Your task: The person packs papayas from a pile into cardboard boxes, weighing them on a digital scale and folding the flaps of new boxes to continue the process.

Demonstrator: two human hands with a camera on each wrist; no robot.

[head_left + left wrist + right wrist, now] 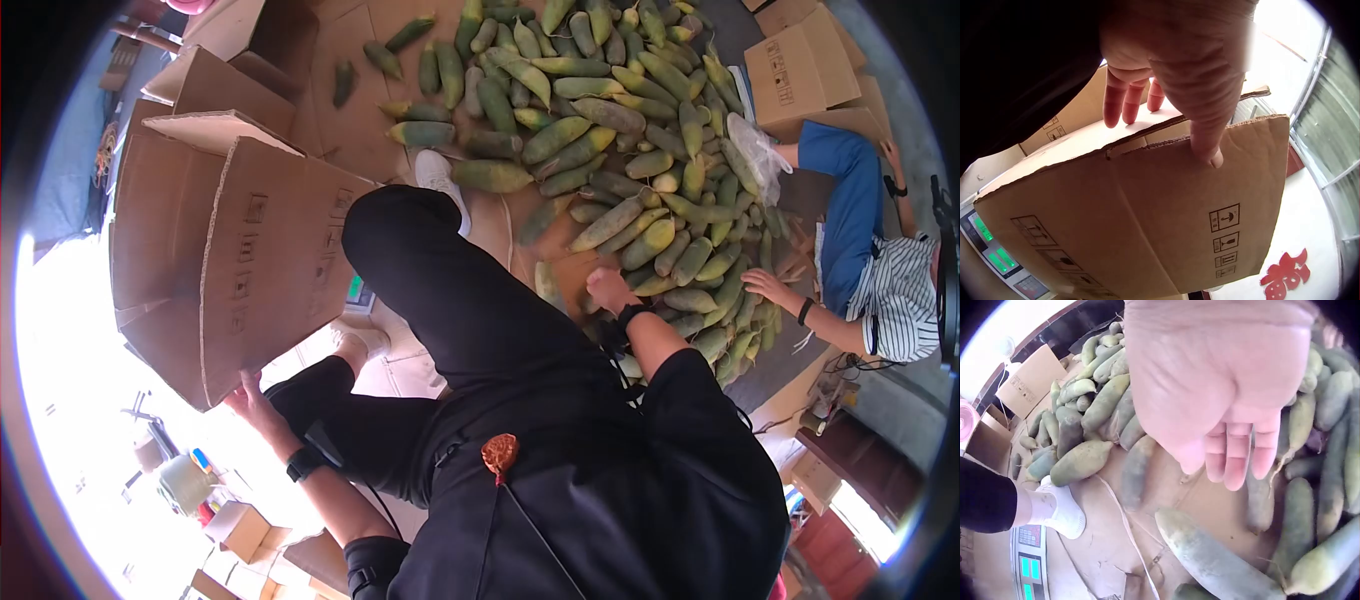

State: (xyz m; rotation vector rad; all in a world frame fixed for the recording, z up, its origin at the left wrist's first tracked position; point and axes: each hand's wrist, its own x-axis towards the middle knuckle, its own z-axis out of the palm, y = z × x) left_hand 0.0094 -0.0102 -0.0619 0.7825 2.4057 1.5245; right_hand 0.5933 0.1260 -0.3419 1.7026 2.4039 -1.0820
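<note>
A tall cardboard box (270,260) with raised flaps stands at the left in the head view. My left hand (258,408) grips its near edge. In the left wrist view, the thumb of that hand (1179,69) presses the outer face of the box (1166,206), while the fingers reach over to the other side of the edge. My right hand (610,290) hovers beside a big heap of green radishes (620,130). It holds nothing; in the right wrist view its fingers (1237,456) hang loosely above a pale-ended radish (1210,553).
A scale with a lit green display (1000,259) sits beside the box. Another person (850,300) reaches toward the heap from the right. More cartons stand at the back left and at the far right, one of them an open carton (800,65). Cardboard sheeting lies under the radishes.
</note>
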